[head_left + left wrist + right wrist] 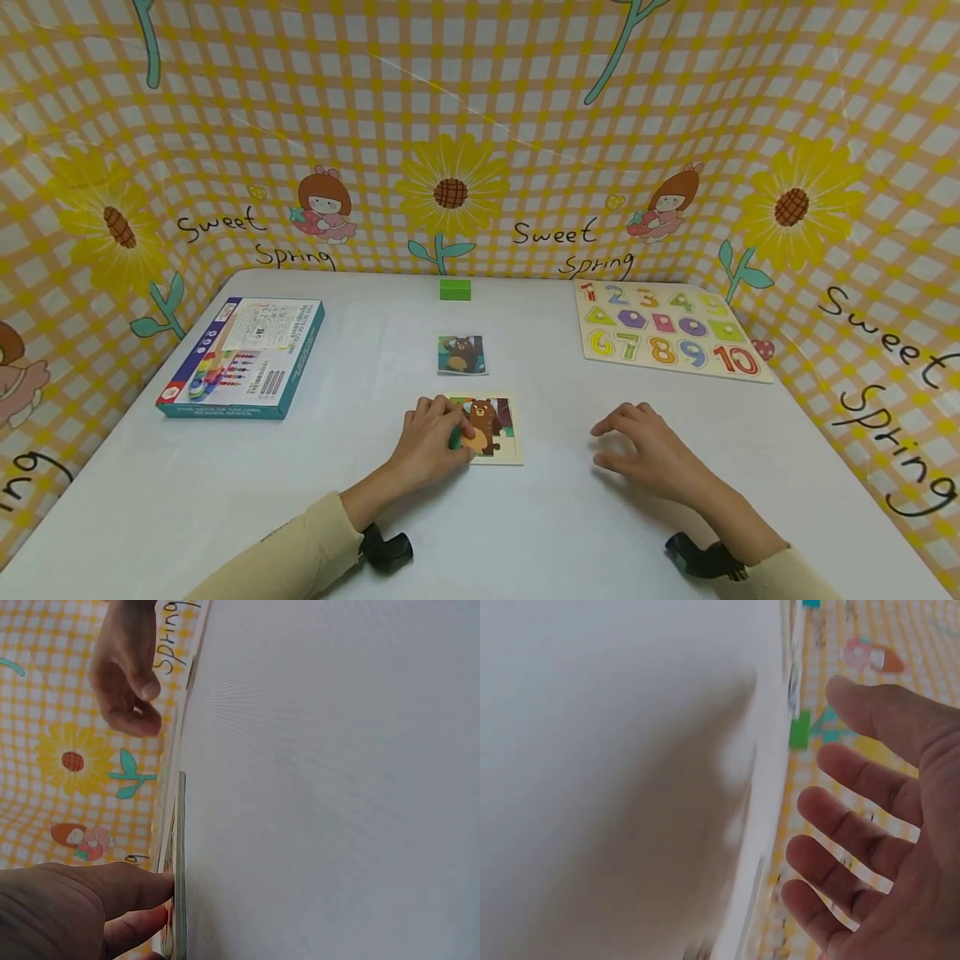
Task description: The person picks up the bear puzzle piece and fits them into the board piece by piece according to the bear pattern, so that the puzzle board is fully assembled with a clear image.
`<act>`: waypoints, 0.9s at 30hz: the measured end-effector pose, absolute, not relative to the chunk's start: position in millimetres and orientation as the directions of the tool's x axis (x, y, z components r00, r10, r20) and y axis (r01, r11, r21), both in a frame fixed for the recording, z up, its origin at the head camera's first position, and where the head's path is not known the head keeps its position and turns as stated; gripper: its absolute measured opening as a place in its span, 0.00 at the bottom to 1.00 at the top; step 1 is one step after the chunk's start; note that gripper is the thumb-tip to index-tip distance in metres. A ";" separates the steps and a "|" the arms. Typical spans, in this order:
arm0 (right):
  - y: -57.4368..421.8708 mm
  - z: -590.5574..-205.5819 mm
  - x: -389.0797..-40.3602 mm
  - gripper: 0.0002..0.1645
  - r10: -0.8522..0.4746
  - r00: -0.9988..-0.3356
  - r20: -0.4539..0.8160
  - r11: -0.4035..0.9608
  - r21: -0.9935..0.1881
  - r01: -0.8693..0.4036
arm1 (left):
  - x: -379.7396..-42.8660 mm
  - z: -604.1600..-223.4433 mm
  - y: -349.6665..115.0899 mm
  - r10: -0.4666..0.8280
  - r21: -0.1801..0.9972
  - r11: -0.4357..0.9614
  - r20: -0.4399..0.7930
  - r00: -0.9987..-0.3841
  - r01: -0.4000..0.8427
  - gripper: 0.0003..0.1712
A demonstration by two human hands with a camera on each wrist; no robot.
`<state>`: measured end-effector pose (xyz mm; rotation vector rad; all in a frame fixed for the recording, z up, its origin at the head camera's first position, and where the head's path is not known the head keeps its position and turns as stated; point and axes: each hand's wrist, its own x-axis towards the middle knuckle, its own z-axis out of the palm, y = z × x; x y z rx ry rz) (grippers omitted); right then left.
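A small square jigsaw puzzle (489, 425) with a brown bear lies flat on the white table, a pale bare patch showing at its lower right. My left hand (429, 442) holds it at the left side, thumb and bent fingers on it; these cover its left part. Whether a single piece sits between the fingertips is hidden. In the left wrist view the thumb and a finger of the left hand (90, 907) meet the puzzle's thin board (181, 847). Off to the right, my right hand (648, 446) hovers over the table, holding nothing. Its fingers look spread in the right wrist view.
Behind the puzzle lies a bear picture card (462, 355), and farther back a green block (455, 290). A flat toy box (243, 358) is at the left, a number board (667, 329) at the back right. Checked cloth (480, 108) walls surround the table's back and sides.
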<state>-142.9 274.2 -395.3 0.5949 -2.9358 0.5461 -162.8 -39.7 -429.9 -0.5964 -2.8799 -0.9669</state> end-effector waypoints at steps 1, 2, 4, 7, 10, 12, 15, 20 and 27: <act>280.9 -394.9 -141.8 0.14 -0.348 -0.925 0.153 0.866 -0.326 -0.380 | -162.7 -430.0 -39.8 0.344 0.571 0.731 0.163 -0.925 0.373 0.06; 287.5 -394.7 -140.7 0.14 -0.338 -0.930 0.145 0.872 -0.322 -0.368 | -162.6 -429.8 -39.9 0.344 0.572 0.731 0.163 -0.925 0.373 0.06; 299.9 -394.5 -138.1 0.15 -0.319 -0.938 0.137 0.885 -0.311 -0.347 | -162.6 -429.7 -39.9 0.345 0.572 0.730 0.164 -0.924 0.374 0.06; 316.9 -395.1 -134.2 0.16 -0.299 -0.945 0.133 0.895 -0.305 -0.326 | -162.8 -429.6 -39.7 0.346 0.572 0.729 0.166 -0.923 0.376 0.06; 330.3 -396.3 -131.1 0.17 -0.279 -0.953 0.120 0.904 -0.301 -0.303 | -163.0 -429.7 -39.5 0.347 0.569 0.731 0.164 -0.923 0.376 0.07; 337.5 -397.7 -129.5 0.19 -0.269 -0.957 0.105 0.910 -0.299 -0.288 | -163.1 -429.6 -39.3 0.347 0.567 0.733 0.164 -0.924 0.376 0.07; 346.7 -400.5 -128.0 0.20 -0.257 -0.963 0.082 0.920 -0.284 -0.270 | -163.1 -429.7 -39.2 0.346 0.565 0.735 0.162 -0.924 0.374 0.07; 358.4 -404.3 -126.8 0.21 -0.254 -0.964 0.077 0.928 -0.261 -0.265 | -163.6 -430.5 -39.1 0.344 0.566 0.736 0.159 -0.926 0.370 0.07; 368.1 -407.3 -124.8 0.19 -0.260 -0.962 0.088 0.926 -0.261 -0.274 | -164.1 -431.7 -39.3 0.344 0.565 0.736 0.162 -0.925 0.373 0.07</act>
